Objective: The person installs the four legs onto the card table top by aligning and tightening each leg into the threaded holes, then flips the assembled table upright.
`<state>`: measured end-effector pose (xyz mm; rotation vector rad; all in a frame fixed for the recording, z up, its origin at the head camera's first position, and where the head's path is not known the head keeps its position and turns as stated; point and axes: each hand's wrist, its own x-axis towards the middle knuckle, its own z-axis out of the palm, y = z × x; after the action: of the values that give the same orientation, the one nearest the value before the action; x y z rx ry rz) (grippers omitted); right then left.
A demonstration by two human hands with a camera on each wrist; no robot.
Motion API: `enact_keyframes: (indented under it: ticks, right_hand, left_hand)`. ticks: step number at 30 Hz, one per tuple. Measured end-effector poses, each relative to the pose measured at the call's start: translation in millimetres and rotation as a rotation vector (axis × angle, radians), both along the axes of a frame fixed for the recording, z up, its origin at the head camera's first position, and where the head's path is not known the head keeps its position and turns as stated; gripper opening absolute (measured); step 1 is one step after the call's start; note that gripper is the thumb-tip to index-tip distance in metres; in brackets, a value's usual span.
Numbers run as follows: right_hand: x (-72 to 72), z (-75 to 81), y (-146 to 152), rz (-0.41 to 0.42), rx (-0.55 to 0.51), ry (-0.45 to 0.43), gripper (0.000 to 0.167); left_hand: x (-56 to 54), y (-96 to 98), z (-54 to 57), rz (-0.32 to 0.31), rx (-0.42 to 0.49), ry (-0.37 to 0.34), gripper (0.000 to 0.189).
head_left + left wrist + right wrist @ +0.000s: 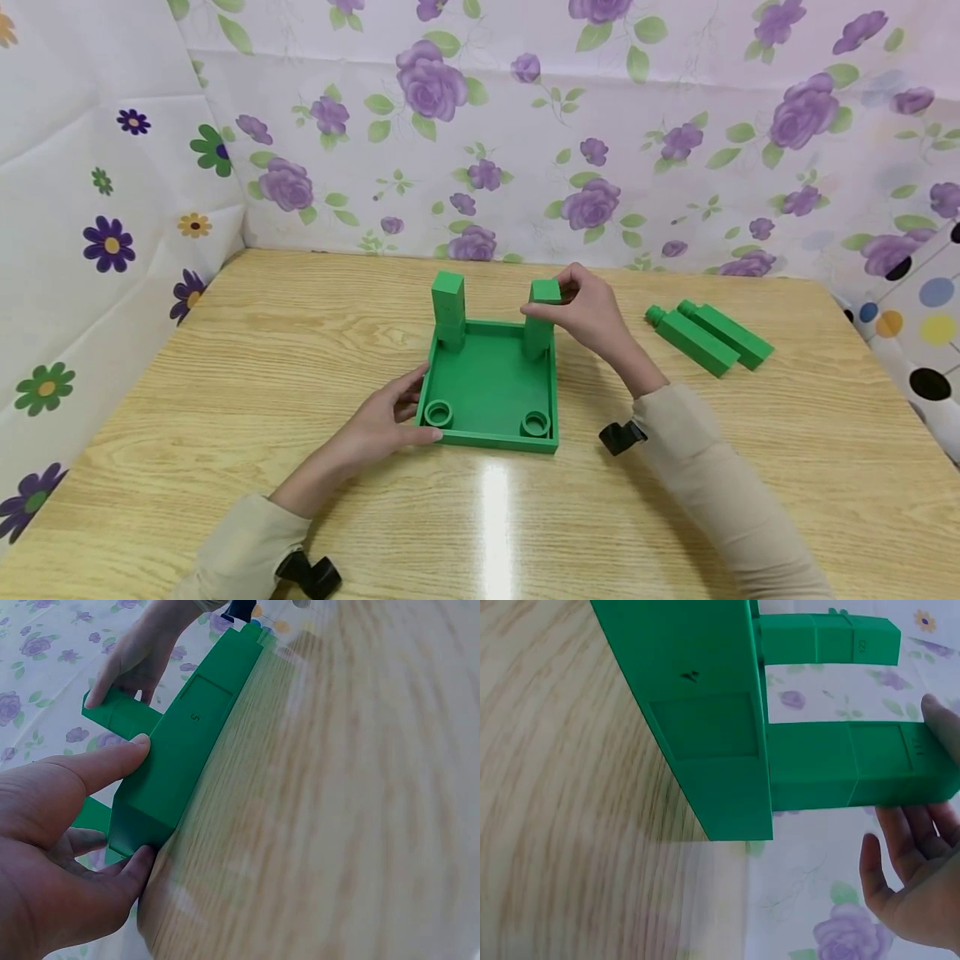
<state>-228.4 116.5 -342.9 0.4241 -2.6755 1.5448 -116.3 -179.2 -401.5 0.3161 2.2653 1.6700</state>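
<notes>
A square green tray [491, 379] with a raised rim lies on the table. Round sockets stand inside its two near corners, the left socket [438, 413] and the right socket [535, 424]. At the far left corner a square green post [449, 302] rises upright. Another green post [814, 761] stands at the far right corner, its top between the thumb and fingers of my right hand [592, 312]. My left hand [378, 425] grips the tray's near left corner, thumb on the front wall and fingers along the left side.
Two loose green posts, a nearer one [696, 343] and a farther one [731, 333], lie side by side right of the tray, with round pegs at their ends. Flowered cloth [480, 125] hangs behind the wooden table [330, 333].
</notes>
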Motion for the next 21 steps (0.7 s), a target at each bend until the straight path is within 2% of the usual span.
enact_keyframes:
  ticks: [4,13,18,21]
  right_hand:
    - [2.5,-0.5,-3.7,-0.035,0.016,0.052,0.046]
    - [6.3,0.9,-9.8,-0.093,0.052,0.089,0.046]
    - [7.7,2.0,-10.6,-0.077,0.055,0.045,0.045]
    - [8.4,4.3,-10.2,-0.037,0.069,-0.017,0.051]
  left_hand:
    - [0.0,0.2,0.2,-0.001,0.003,0.003,0.092]
    - [-0.1,0.2,-0.5,0.0,-0.017,0.007,0.092]
    - [0.1,0.3,-0.6,0.0,-0.015,0.002,0.092]
    - [-0.1,0.4,0.3,0.001,-0.015,-0.001,0.092]
